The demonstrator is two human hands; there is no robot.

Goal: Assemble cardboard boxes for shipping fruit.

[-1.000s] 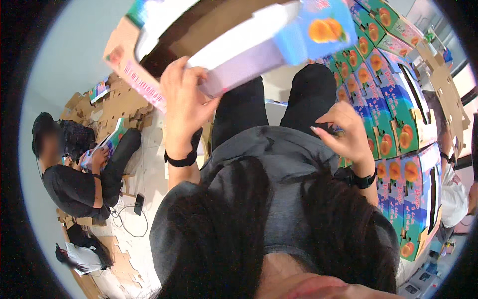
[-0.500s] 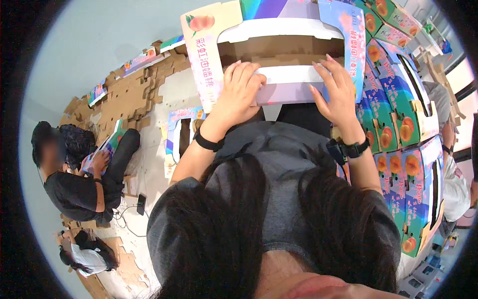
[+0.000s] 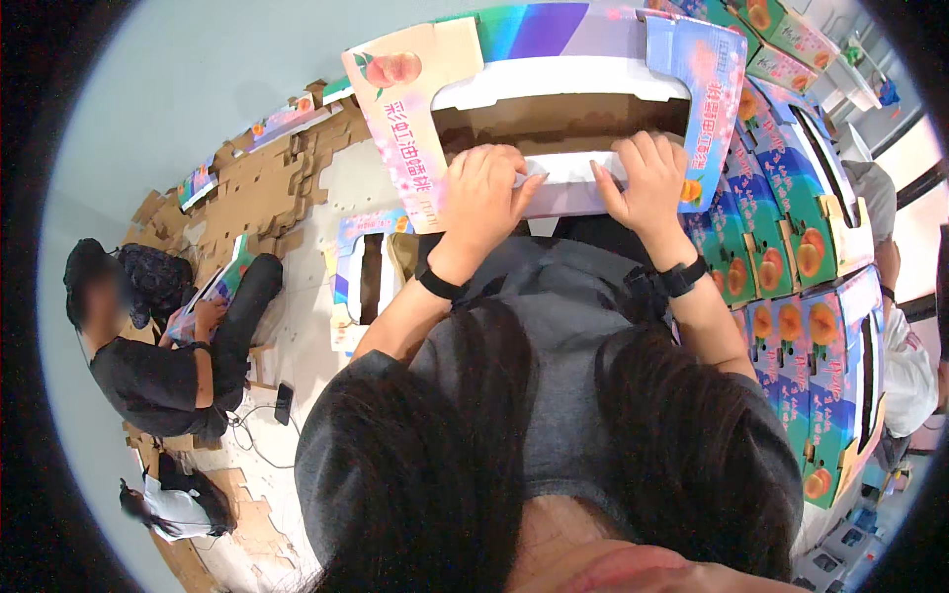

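Observation:
A colourful cardboard fruit box with peach pictures on it stands in front of my body, its wide top opening facing me. White inner flaps border the opening at its far and near sides. On the left part of the near edge, my left hand is closed, fingers curled over into the opening and thumb on the white flap. My right hand grips the same edge farther right in the same way. The fingertips of both hands are partly hidden inside the box.
Stacked printed boxes rise close on my right. Another such box stands on the floor at my left. Flattened brown cardboard covers the floor beyond. A seated person handles a box at the left; a phone with a cable lies nearby.
My hands have gone from lying spread over the near edge to curling round it, thumbs now on the white flap. The box has shifted slightly and sits a little lower.

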